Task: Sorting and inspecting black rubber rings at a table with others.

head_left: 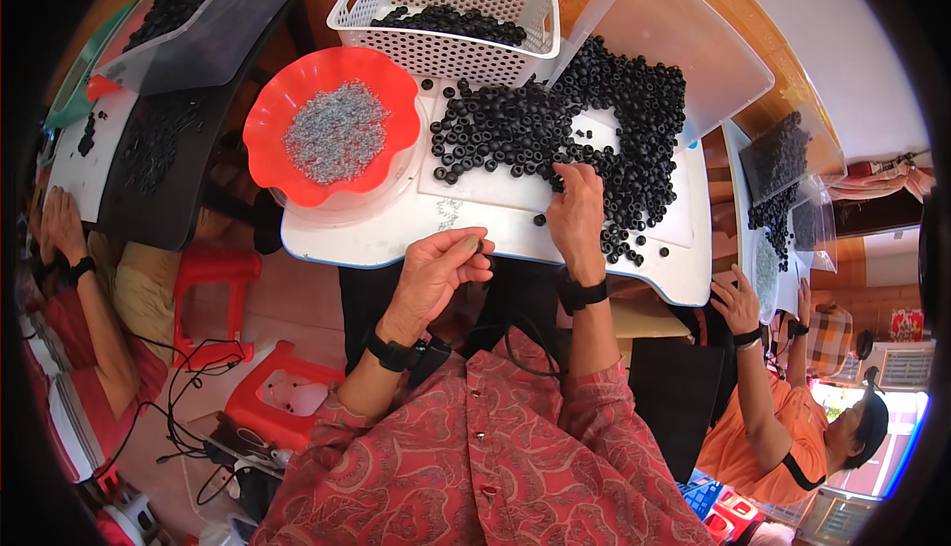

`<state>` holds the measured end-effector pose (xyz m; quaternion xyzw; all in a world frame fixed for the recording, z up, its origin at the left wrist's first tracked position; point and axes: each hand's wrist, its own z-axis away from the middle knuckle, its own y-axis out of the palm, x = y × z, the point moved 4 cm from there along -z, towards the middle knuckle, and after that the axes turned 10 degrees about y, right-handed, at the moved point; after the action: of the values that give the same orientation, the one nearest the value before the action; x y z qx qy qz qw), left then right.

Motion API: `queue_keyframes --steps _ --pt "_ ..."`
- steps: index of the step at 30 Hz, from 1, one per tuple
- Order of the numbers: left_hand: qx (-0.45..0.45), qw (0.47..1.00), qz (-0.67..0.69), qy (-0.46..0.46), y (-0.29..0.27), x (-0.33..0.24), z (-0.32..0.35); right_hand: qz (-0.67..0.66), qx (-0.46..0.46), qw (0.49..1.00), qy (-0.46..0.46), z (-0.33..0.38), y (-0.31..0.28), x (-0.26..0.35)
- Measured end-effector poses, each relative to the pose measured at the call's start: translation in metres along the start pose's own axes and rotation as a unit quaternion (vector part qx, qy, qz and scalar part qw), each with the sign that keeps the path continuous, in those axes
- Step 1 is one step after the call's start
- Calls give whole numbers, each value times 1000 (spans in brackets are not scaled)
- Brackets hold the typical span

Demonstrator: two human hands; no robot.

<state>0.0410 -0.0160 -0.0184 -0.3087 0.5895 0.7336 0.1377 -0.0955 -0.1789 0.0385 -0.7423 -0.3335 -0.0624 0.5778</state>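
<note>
My left hand (439, 273) is raised just in front of the table's near edge, its thumb and fingers pinched on a small black round part (480, 247). My right hand (577, 211) reaches over the table to the near edge of a heap of black ring-shaped parts (515, 120). Its fingers are bent together at the heap, and whatever lies between the fingertips is hidden. Left of the heap, a red scalloped bowl (260, 115) holds many tiny silvery pieces (337, 132). A few more of these small pieces (450, 213) lie on the white tabletop (342, 242) near my left hand.
A white perforated basket (446, 55) with black parts stands behind the heap. A clear plastic bin (684, 31) lies tipped at the back right, parts spilling from it. Co-workers' hands (64, 224) (738, 300) are at side tables. Red stools (282, 392) and cables (178, 417) are at lower left.
</note>
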Motion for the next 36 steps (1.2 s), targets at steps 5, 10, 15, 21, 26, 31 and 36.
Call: queue_keyframes --steps 5,10,15,21,26,31,36 --pt "0 1000 4 5 -1 1 0 -74 57 995 19 2 3 5" --pt "-1 1000 10 4 -2 1 0 -168 7 984 65 6 -3 -3" --pt "0 1000 8 2 -2 2 -1 -136 -65 987 50 13 -9 -23" --pt "-1 1000 14 3 -4 3 -1 -122 -72 990 -9 12 -4 -10" --pt "0 1000 24 1 -4 3 -1 14 -72 996 -60 15 0 20" --pt "1 1000 26 -4 -5 4 0 -27 -34 998 -36 16 7 4" --pt "5 1000 28 -10 -5 4 0 -25 -83 996 -6 18 0 -3"
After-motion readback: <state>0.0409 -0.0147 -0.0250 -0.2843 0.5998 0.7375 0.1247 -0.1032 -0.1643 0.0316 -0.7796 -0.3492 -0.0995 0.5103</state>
